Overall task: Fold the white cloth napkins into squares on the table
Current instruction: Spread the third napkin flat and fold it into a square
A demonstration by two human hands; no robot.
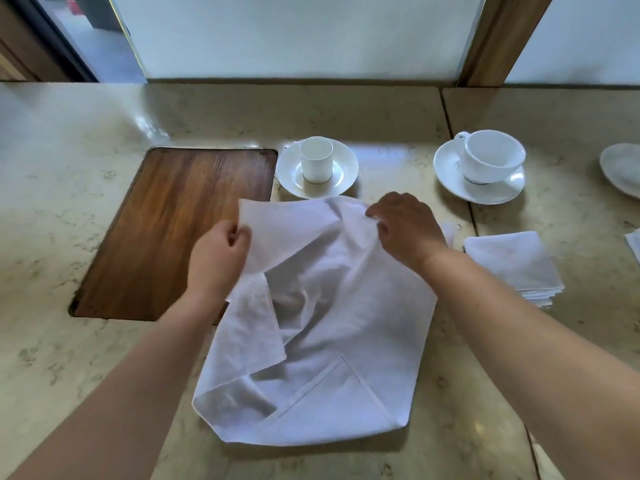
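A large white cloth napkin (318, 341) lies rumpled on the marble table (86, 188), its near part resting on the surface and its far edge lifted. My left hand (218, 254) pinches the far left corner of the napkin. My right hand (405, 230) grips the far right edge, fingers curled into the cloth. A stack of folded white napkins (512, 265) sits to the right of my right forearm.
A wooden tray (173, 230) is set into the table at left. Behind the napkin stands a small cup on a saucer (317, 168). A wide cup on a saucer (485, 164) sits at back right, and a white dish (623, 168) at the far right edge.
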